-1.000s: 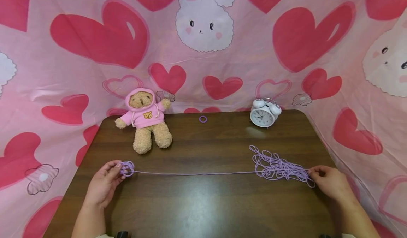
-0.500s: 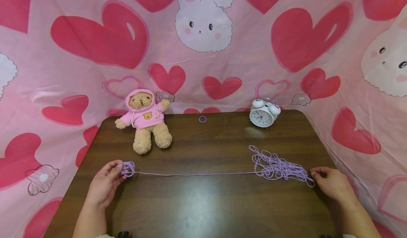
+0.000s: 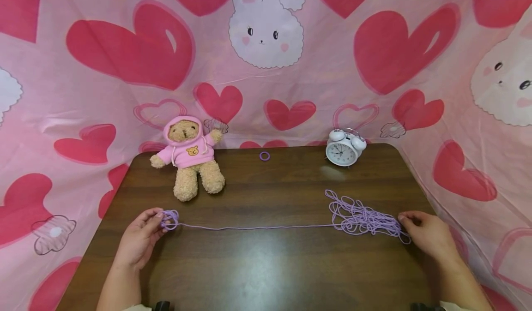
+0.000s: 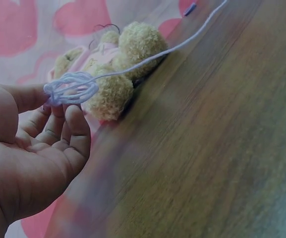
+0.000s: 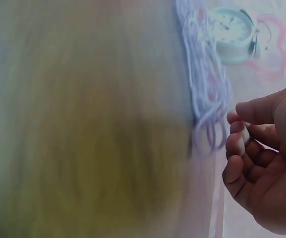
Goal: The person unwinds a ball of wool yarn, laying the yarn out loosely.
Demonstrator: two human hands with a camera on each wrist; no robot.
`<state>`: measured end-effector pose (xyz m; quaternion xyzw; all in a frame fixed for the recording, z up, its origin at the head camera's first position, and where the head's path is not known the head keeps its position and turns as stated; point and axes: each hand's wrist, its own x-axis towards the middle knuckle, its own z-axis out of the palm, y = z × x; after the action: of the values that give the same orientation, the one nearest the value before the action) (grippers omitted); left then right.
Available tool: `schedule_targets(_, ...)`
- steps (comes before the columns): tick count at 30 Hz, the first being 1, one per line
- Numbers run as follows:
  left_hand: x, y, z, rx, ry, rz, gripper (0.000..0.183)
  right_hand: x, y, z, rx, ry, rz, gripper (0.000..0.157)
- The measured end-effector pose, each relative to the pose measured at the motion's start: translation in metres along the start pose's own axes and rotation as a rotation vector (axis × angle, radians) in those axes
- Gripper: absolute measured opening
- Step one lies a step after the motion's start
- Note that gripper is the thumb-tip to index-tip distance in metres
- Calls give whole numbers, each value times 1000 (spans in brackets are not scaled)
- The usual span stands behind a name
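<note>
A small looped bundle of lilac cord (image 3: 170,220) is pinched between the thumb and fingers of my left hand (image 3: 142,235); the left wrist view shows its loops (image 4: 76,89) above the curled fingers. From it a single strand (image 3: 257,228) runs across the table to a loose tangle of the same cord (image 3: 365,218) on the right. My right hand (image 3: 426,235) is beside the tangle's right end. In the right wrist view its fingers (image 5: 235,144) are loosely bent, thumb near the index fingertip, and I see no cord between them.
On the brown table (image 3: 257,265), a teddy bear in a pink hoodie (image 3: 191,156) sits at the back left. A purple ring (image 3: 264,156) lies at the back middle, and a white alarm clock (image 3: 345,148) stands at the back right. Pink heart-patterned cloth (image 3: 311,80) hangs behind.
My right hand let go of the tangle's right end, drew slightly away, then came back left beside it. My left hand shifted slightly right with the small bundle.
</note>
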<state>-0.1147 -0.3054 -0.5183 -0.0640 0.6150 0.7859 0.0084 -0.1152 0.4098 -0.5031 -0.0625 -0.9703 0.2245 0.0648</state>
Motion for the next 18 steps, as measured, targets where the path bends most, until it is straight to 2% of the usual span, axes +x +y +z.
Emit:
schedule_targets(7,4,2,8,38,-3,-31,9,7,-22,5,38,21,-27,33)
schedule_targets(18,10,2,17,42,-29,-17,9,18,-69,15,128,40,-99,21)
